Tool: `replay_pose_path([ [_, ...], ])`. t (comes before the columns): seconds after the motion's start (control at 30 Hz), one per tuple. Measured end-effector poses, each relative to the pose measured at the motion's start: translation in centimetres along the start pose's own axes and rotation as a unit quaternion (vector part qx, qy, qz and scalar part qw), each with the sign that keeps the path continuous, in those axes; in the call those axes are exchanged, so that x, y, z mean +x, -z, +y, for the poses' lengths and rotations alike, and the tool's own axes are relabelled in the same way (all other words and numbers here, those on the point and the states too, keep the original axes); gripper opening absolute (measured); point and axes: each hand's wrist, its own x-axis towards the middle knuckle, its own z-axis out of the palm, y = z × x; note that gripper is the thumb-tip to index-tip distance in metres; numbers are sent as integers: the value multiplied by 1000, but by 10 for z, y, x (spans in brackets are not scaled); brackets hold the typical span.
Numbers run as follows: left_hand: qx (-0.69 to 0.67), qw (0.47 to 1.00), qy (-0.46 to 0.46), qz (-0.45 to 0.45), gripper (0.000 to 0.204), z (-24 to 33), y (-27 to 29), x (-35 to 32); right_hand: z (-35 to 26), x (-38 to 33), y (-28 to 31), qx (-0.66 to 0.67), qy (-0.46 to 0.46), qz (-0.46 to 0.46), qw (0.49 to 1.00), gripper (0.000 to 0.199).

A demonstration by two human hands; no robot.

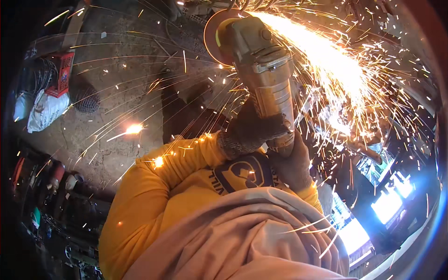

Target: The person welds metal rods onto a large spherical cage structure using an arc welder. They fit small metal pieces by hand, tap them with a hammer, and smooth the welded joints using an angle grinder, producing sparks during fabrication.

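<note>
An angle grinder is held up in front of my chest, its head pointing away from me. My left hand, in a dark glove, wraps around the grinder's body. Lower down, my right hand, also gloved, grips its rear end. At the far end sits the round cutting disc, partly hidden by the grinder's head. A dense stream of bright sparks shoots to the right from beside the disc, and thinner streaks scatter leftward. Glare and the grinder hide what the disc touches.
On the left of the brown floor stand a red metal stand and a white sack. Dark tools and parts crowd the lower left. Bright daylight enters through openings at the lower right. Some sparks land on my yellow left sleeve.
</note>
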Motion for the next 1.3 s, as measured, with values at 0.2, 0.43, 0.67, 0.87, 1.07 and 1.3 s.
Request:
replay_pose_path([
  [0.2,58,998,-4,-21,47,2,4,4,28,1,-9,17,100,45,994,71],
  [0.43,33,998,7,-44,60,-18,10,-6,24,-4,-3,34,10,-21,999,75],
  [0.67,7,997,82,8,65,-30,10,3,26,-7,-5,21,-5,9,1000,76],
  [0.87,-27,995,93,33,68,-23,1,10,43,2,-4,36,33,11,999,76],
  [1.07,26,997,63,19,68,-35,9,15,38,4,2,30,7,6,1000,75],
  [1.3,21,995,87,35,67,-21,0,11,34,6,7,14,-9,-5,1000,74],
])
